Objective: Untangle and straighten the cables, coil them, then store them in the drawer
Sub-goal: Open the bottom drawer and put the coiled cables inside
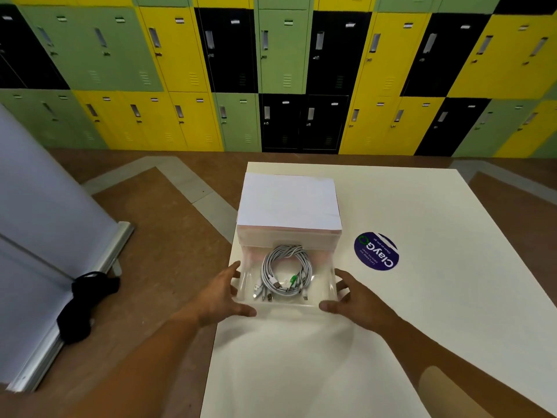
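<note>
Cables (284, 267), white and grey, lie coiled in one loose ring inside the clear drawer (286, 304), their plug ends fanned toward its front wall and one green connector among them. That drawer stands pulled out of a white box (289, 203) directly behind it, both on a white table (437, 312). At the drawer's front left corner the left hand (223, 292) is spread wide, thumb laid along the front wall and fingertips touching the left side wall, with nothing gripped in it. At the drawer's front right corner the right hand (355, 300) mirrors it, thumb against the front wall, fingers fairly straight by the right side wall. Right of the drawer a round blue sticker (376, 251) is stuck on the tabletop. Left of the drawer, on the brown floor, a black bundle (87, 300) rests against a grey panel (36, 206). Far behind the drawer run green, yellow and black lockers (283, 55)
</note>
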`<action>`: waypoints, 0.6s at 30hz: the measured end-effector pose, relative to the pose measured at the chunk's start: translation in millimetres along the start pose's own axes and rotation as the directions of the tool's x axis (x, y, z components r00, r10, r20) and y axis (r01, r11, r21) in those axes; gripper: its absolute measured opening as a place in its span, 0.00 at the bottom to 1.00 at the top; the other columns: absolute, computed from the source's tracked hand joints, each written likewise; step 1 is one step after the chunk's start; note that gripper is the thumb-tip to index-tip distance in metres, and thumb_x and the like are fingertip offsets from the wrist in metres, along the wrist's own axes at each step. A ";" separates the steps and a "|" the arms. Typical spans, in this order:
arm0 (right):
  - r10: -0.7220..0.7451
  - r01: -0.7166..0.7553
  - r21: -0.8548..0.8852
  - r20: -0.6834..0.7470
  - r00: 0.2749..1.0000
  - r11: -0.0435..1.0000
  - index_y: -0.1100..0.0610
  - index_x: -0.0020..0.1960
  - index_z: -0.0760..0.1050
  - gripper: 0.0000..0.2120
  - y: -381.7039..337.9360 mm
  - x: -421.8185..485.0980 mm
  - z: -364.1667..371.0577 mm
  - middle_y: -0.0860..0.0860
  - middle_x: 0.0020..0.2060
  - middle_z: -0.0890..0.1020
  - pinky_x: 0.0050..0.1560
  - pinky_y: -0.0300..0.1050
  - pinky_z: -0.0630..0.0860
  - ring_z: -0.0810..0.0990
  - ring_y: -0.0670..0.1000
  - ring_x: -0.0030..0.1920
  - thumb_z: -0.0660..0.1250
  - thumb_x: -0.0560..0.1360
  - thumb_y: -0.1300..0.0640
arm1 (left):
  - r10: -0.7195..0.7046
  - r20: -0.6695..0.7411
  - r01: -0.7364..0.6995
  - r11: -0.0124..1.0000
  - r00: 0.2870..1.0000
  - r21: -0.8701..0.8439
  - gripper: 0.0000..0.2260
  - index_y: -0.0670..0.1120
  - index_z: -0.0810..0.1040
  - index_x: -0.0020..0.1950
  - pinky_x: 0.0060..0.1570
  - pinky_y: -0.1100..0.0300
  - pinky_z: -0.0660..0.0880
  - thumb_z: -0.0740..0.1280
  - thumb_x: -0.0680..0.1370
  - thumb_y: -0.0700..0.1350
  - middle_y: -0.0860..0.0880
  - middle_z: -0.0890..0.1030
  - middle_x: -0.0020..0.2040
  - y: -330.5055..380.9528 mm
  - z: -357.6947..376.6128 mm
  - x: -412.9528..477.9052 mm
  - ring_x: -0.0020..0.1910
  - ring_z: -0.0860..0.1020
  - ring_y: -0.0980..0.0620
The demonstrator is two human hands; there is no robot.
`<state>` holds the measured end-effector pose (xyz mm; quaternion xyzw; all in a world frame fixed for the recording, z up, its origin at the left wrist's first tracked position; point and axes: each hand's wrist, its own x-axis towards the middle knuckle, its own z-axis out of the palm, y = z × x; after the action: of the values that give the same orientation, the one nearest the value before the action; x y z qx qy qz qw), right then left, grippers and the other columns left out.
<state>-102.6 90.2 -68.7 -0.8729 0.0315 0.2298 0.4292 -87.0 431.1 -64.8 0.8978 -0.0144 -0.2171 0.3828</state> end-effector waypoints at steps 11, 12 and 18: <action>-0.062 0.055 -0.085 -0.084 0.995 0.995 0.43 0.72 0.69 0.32 -2.4 7.1 -0.4 0.47 0.43 0.78 0.47 0.41 0.78 0.80 0.47 0.41 0.76 0.71 0.53 | 0.061 -0.085 -0.061 0.998 0.995 -0.006 0.27 0.54 0.76 0.67 0.35 0.74 0.70 0.79 0.69 0.44 0.60 0.81 0.55 7.2 -1.2 3.6 0.37 0.78 0.64; -0.060 0.052 -0.077 -0.100 0.993 0.996 0.44 0.71 0.70 0.30 -2.6 10.0 -2.0 0.47 0.44 0.79 0.47 0.41 0.78 0.80 0.47 0.42 0.76 0.71 0.53 | 0.059 -0.097 -0.061 0.998 0.993 -0.009 0.27 0.54 0.76 0.66 0.35 0.73 0.71 0.79 0.69 0.44 0.60 0.81 0.55 7.6 -2.6 6.0 0.38 0.79 0.64; -0.035 0.029 -0.037 -0.182 0.983 0.999 0.47 0.68 0.74 0.25 -7.9 27.7 -4.7 0.47 0.45 0.80 0.45 0.38 0.76 0.81 0.47 0.43 0.75 0.73 0.55 | 0.042 -0.144 -0.049 0.998 0.989 -0.044 0.26 0.57 0.76 0.64 0.36 0.75 0.70 0.78 0.71 0.40 0.59 0.81 0.53 12.4 -1.8 22.7 0.40 0.79 0.61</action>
<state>-74.1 95.5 -72.4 -0.8979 0.0527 0.1427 0.4131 -63.9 419.2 -63.7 0.9011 -0.0024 -0.1437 0.4090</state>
